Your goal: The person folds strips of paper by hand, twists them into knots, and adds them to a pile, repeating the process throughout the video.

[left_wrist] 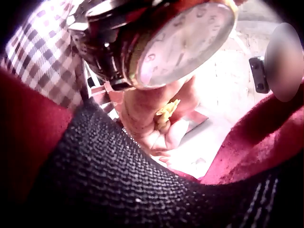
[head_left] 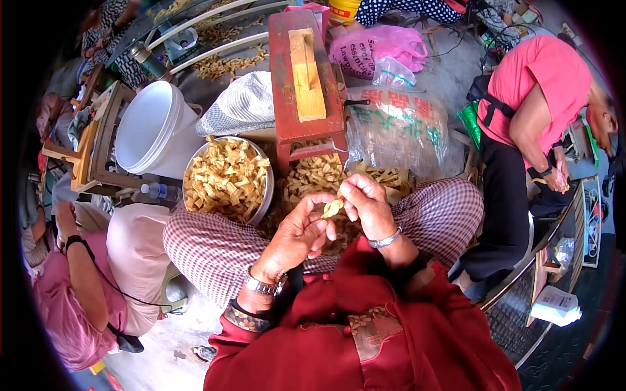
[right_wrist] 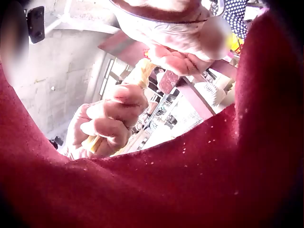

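From the head view, the person sits with knees apart in checked trousers, and both hands meet above the lap. The left hand [head_left: 297,234] and the right hand [head_left: 366,203] each pinch an end of a yellow strip [head_left: 332,208], fingers curled onto it, so the strip hangs in the air between them, over a heap of like pieces [head_left: 316,174] on the ground. Just left of the heap stands a metal basin [head_left: 266,195] full of the same pieces, with a white bucket [head_left: 153,127] behind it. A red wooden stand [head_left: 287,98] rises beyond the heap, and a clear printed bag [head_left: 401,124] lies to its right

From the left wrist, a watch [left_wrist: 185,42] fills the top of the frame. Below it the left hand [left_wrist: 140,109] shows with the yellow strip [left_wrist: 167,113] against its fingers; a black strap [left_wrist: 118,180] and a red sleeve [left_wrist: 33,142] block the rest

From the right wrist, the right hand [right_wrist: 180,59] nips the top of the yellow strip [right_wrist: 141,73] at the upper edge. The left hand [right_wrist: 111,118] is closed round its lower part, and the strip runs slantwise from one grip to the other
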Tool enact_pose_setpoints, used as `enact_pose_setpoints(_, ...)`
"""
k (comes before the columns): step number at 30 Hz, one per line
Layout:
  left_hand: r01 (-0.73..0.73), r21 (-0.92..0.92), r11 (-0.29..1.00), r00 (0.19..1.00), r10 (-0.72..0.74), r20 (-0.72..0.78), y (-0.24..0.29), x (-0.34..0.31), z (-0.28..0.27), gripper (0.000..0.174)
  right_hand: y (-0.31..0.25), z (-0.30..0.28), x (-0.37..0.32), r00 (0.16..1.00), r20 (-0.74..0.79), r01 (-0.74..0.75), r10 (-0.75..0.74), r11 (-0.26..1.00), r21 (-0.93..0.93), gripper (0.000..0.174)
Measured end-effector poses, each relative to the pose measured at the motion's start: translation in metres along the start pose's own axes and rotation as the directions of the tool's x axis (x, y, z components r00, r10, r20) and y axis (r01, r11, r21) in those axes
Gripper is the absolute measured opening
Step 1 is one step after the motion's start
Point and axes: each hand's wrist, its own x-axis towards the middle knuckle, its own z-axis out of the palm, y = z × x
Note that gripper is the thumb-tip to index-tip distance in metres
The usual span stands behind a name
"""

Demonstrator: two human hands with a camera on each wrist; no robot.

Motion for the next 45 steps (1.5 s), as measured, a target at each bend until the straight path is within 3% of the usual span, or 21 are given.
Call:
enact_pose_setpoints(3, -0.077, 0.166, 0.983, 0.997, 0.07, 0.045, -0.001, -0.002, 0.002, 0.038, -0.001, -0.002, 0.0, 1.0, -0.012, 0.015, -0.015, 1.0, 0.016, 0.014)
enact_pose_setpoints(4, -0.097, 0.316, 0.944, 0.995, 0.09, 0.036, 0.001, -0.003, 0.004, 0.038, -0.002, -0.002, -0.001, 1.0, -0.013, 0.013, -0.013, 1.0, 0.018, 0.014)
enact_pose_setpoints(7, -0.332, 0.659, 0.675, 0.915, 0.4, 0.051, -0.004, -0.003, 0.011, 0.051, -0.004, -0.003, 0.0, 1.0, 0.002, 0.018, -0.018, 0.999, 0.043, 0.014)
enact_pose_setpoints(8, -0.226, 0.61, 0.76, 0.932, 0.351, -0.092, -0.002, -0.004, 0.017, 0.042, -0.006, -0.004, 0.0, 1.0, 0.011, 0.02, -0.021, 0.998, 0.054, 0.013)
enact_pose_setpoints(11, -0.085, 0.334, 0.939, 0.961, 0.165, -0.221, 0.007, -0.001, 0.01, 0.024, -0.015, -0.007, 0.002, 0.998, 0.057, -0.009, -0.001, 0.987, 0.163, 0.013)
enact_pose_setpoints(12, -0.096, 0.295, 0.951, 0.965, 0.162, -0.207, 0.006, 0.0, 0.005, 0.019, -0.014, -0.008, 0.002, 0.996, 0.092, -0.027, 0.012, 0.986, 0.166, 0.023)
enact_pose_setpoints(15, -0.122, 0.435, 0.892, 0.931, 0.255, -0.261, 0.001, 0.001, 0.002, 0.014, -0.01, -0.006, 0.0, 0.981, 0.185, -0.119, 0.063, 0.943, 0.31, 0.043)
enact_pose_setpoints(16, -0.13, 0.484, 0.865, 0.922, 0.284, -0.261, 0.002, 0.001, 0.003, 0.013, -0.007, -0.011, 0.002, 0.948, 0.314, -0.13, 0.055, 0.966, 0.223, 0.06)
enact_pose_setpoints(19, -0.212, 0.652, 0.728, 0.879, 0.434, -0.199, 0.001, 0.002, 0.005, 0.013, -0.011, 0.002, -0.002, 0.927, 0.358, -0.19, 0.116, 0.965, 0.18, 0.061)
enact_pose_setpoints(21, -0.338, 0.773, 0.538, 0.808, 0.587, -0.056, -0.004, 0.007, 0.001, 0.014, -0.018, 0.01, -0.006, 0.934, 0.31, -0.229, 0.179, 0.964, 0.132, 0.043)
enact_pose_setpoints(23, -0.287, 0.719, 0.634, 0.846, 0.519, -0.12, 0.0, 0.004, 0.007, 0.014, -0.02, 0.012, -0.006, 0.935, 0.278, -0.249, 0.219, 0.966, 0.076, 0.032)
enact_pose_setpoints(24, -0.249, 0.687, 0.683, 0.871, 0.467, -0.149, 0.006, 0.002, 0.011, 0.013, -0.017, 0.011, -0.005, 0.939, 0.257, -0.267, 0.227, 0.955, 0.132, 0.019)
enact_pose_setpoints(31, -0.172, 0.561, 0.809, 0.9, 0.361, -0.245, -0.001, 0.0, 0.014, 0.009, -0.012, 0.009, -0.008, 0.905, 0.272, -0.389, 0.328, 0.896, 0.214, 0.011)
enact_pose_setpoints(37, -0.229, 0.582, 0.781, 0.886, 0.414, -0.208, -0.007, -0.003, 0.01, 0.012, -0.007, -0.005, -0.004, 0.936, 0.197, -0.348, 0.293, 0.856, 0.381, 0.003)
enact_pose_setpoints(41, -0.242, 0.592, 0.769, 0.889, 0.42, -0.183, -0.01, -0.005, 0.008, 0.012, -0.007, -0.014, -0.003, 0.941, 0.195, -0.333, 0.276, 0.859, 0.39, 0.003)
enact_pose_setpoints(45, -0.239, 0.411, 0.88, 0.908, 0.352, -0.227, -0.001, 0.0, 0.006, 0.012, -0.023, -0.01, 0.003, 0.946, 0.184, -0.314, 0.269, 0.902, 0.296, 0.012)
